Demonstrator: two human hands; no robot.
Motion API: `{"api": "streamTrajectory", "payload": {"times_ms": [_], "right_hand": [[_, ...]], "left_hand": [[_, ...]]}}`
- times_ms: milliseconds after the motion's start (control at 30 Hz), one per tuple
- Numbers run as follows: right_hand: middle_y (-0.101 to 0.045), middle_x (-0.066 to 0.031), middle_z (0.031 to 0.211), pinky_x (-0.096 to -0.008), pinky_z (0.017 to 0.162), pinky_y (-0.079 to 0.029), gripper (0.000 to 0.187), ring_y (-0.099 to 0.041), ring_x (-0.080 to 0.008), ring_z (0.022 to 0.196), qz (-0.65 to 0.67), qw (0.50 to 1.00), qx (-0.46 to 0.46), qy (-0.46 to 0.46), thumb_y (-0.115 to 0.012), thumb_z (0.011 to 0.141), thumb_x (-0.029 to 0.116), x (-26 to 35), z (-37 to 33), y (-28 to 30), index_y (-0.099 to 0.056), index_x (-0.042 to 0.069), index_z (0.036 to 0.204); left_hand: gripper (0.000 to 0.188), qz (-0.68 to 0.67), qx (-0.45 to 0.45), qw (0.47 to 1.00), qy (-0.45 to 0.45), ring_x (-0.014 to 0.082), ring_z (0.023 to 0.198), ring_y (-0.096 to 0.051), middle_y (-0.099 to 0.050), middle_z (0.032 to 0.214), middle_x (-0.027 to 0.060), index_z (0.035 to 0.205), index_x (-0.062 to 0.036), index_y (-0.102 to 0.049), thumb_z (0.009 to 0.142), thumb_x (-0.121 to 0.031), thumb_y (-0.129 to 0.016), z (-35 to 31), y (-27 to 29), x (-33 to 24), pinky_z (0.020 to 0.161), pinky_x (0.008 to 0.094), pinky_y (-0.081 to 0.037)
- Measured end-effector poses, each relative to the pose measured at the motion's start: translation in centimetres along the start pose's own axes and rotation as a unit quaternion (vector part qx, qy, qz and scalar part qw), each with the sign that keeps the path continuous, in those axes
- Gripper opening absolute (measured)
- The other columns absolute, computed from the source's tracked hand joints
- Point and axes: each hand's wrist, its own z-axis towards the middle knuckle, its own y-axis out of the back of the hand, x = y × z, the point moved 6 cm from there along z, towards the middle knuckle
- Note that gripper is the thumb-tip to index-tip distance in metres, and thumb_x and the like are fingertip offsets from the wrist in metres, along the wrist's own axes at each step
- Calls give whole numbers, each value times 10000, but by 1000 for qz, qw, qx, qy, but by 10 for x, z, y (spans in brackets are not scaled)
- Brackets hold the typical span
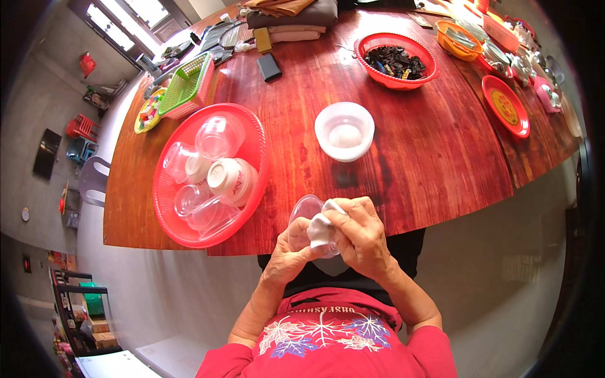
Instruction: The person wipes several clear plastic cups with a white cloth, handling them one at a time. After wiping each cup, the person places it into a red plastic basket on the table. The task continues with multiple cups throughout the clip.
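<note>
My left hand [288, 253] grips a clear plastic bowl [305, 206] at the table's near edge, its fingers wrapped round the side. In my right hand [362, 234] a white cloth [321, 230] is bunched up and pressed against the bowl. Part of the bowl is hidden behind the cloth and fingers. Beyond my hands stands a stack of white translucent bowls [344, 153]. To the left, a red plastic basket [165, 214] holds several clear plastic bowls [214, 137] and white patterned bowls [225, 176], some of them upside down.
At the back right sits a red basket [423, 47] of dark pieces. A red plate [506, 106] and an orange basket [465, 51] lie farther right. Green and pink baskets [189, 87], a dark phone-like slab [269, 67] and folded cloths [296, 19] occupy the far left and back.
</note>
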Motion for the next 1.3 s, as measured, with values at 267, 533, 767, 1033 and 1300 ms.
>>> {"api": "streamTrajectory", "payload": {"times_ms": [267, 533, 767, 1033, 1300], "right_hand": [[-610, -67, 904, -375, 723, -505, 236, -572, -269, 828, -43, 998, 38, 38, -701, 675, 70, 18, 18, -11, -636, 90, 901], [-628, -143, 804, -400, 714, -490, 109, -608, -315, 788, 95, 954, 120, -258, -637, 826, 108, -57, 22, -25, -620, 33, 903], [-614, -139, 990, -385, 779, -491, 264, -563, -314, 889, -14, 998, 60, 5, -686, 716, 13, 8, 20, -24, -609, 4, 968], [-624, -116, 1043, -375, 752, -514, 316, -568, -281, 882, -38, 997, 33, 65, -690, 658, 27, 12, 12, -20, -635, 19, 970], [-628, -113, 976, -392, 796, -497, 217, -560, -304, 888, 8, 994, 94, -58, -635, 759, 2, -27, 13, -33, -638, 41, 973]], "left_hand": [[416, 145, -51, 988, -13, 94, 1060, -565, -638, 1109, 7, 1158, -57, -617, 780, -16, -787, -9, 4, 7, 921, 282, -484], [237, 275, 75, 956, -69, 113, 1002, -552, -611, 1156, 47, 951, -76, -572, 817, 69, -704, -8, -14, 8, 871, 278, -452], [356, 223, -18, 974, -44, 115, 1077, -561, -604, 1163, 32, 1174, -34, -555, 850, 26, -690, -8, 6, 11, 935, 297, -470], [379, 246, -22, 967, -67, 115, 1130, -554, -626, 1173, 42, 1220, -6, -581, 857, 40, -678, -9, 18, 18, 974, 289, -450], [566, 221, -12, 975, 9, 160, 1220, -516, -558, 1312, 94, 1310, -25, -505, 795, 44, -731, 1, 27, 38, 1013, 334, -427]]}}
